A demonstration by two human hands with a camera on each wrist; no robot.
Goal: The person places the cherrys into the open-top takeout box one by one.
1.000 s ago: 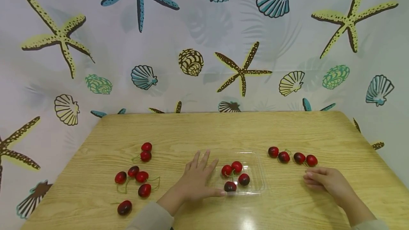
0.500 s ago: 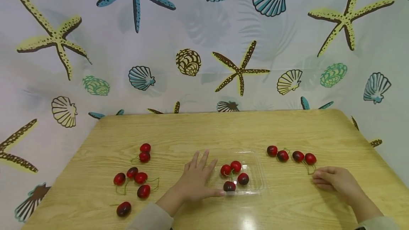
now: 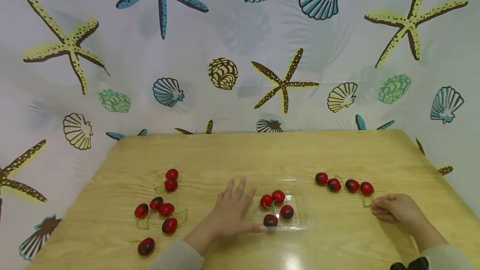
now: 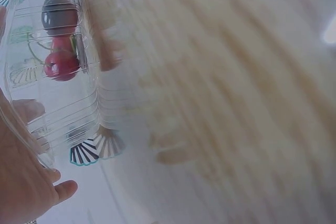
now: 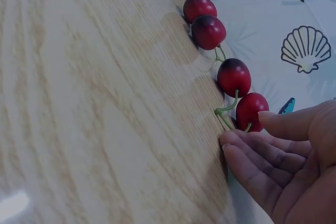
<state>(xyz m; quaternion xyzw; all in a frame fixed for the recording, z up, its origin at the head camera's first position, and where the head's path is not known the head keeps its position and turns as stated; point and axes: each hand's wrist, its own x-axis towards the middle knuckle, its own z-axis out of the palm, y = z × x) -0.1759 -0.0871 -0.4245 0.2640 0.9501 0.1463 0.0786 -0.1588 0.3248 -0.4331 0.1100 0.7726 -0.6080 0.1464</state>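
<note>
My left hand point(image 3: 233, 213) lies with spread fingers over the left side of a clear plastic tray point(image 3: 305, 216), its thumb along the near rim. Two pairs' worth of red cherries point(image 3: 286, 211) sit inside. To the right, a cherry pair point(image 3: 366, 188) with green stems joined at one end rests on the table. My right hand point(image 3: 399, 211) is just beside those stems. In the right wrist view, thumb and forefinger stand apart around the nearer cherry point(image 5: 252, 109) and its stem, without a visible pinch. The left wrist view shows the tray's ribbed wall point(image 4: 73, 114) close by the left hand.
Another cherry pair point(image 3: 333, 184) lies left of the one by my right hand. Several cherries point(image 3: 169, 225) are scattered on the left of the wooden table point(image 3: 240, 153). A patterned cloth point(image 3: 240, 28) hangs behind the table's far edge.
My right hand has shifted rightward, away from over the stem ends, which now show beside its fingertips. The left hand and the tray stay in place.
</note>
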